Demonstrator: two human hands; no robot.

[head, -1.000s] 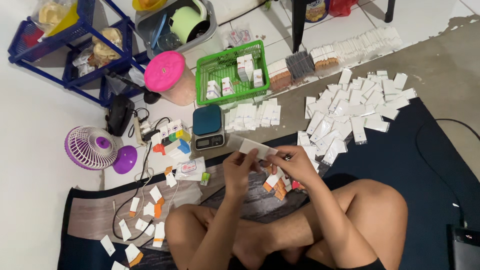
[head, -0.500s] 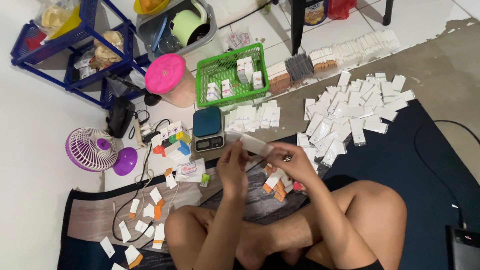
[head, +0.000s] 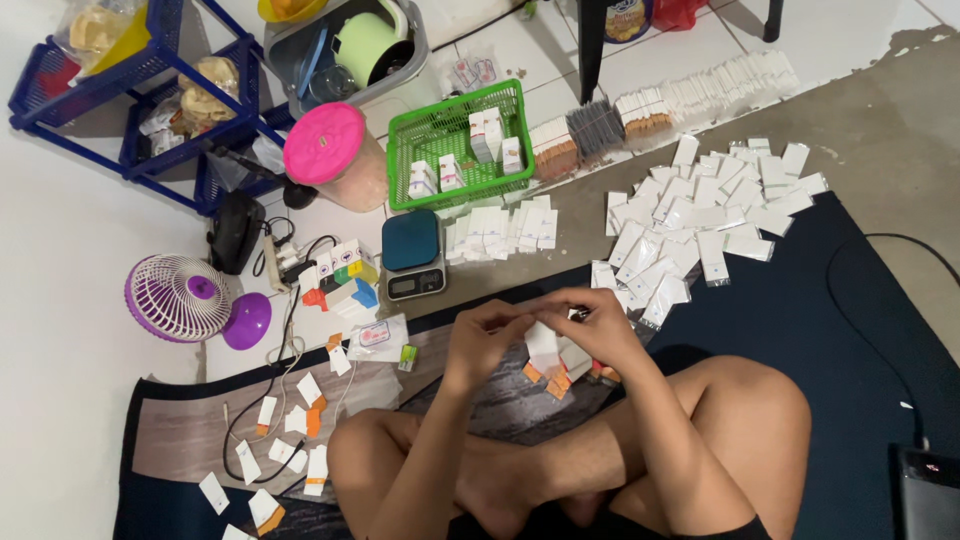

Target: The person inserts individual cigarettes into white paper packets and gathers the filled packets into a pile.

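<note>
Both hands meet over the mat in front of my crossed legs. My left hand point(head: 482, 338) and my right hand point(head: 592, 322) pinch the top of a small white packet point(head: 541, 343) that hangs down between them. Just below it lie a few small packets with orange ends point(head: 556, 381). A loose heap of white sachets point(head: 700, 225) spreads on the floor beyond my right hand. A small digital scale with a dark blue top point(head: 412, 254) stands beyond my left hand.
A green basket point(head: 443, 135) with a few small boxes, a jar with a pink lid point(head: 325, 157), a purple desk fan point(head: 182, 298), a blue rack point(head: 120, 100), rows of stacked packets point(head: 690, 95), scattered white-and-orange packets point(head: 290, 440) at the left, and a black cable point(head: 880, 330) at the right.
The packet was held up flat between my hands; now both hands have come lower and closer together, and the packet hangs downward from my fingertips.
</note>
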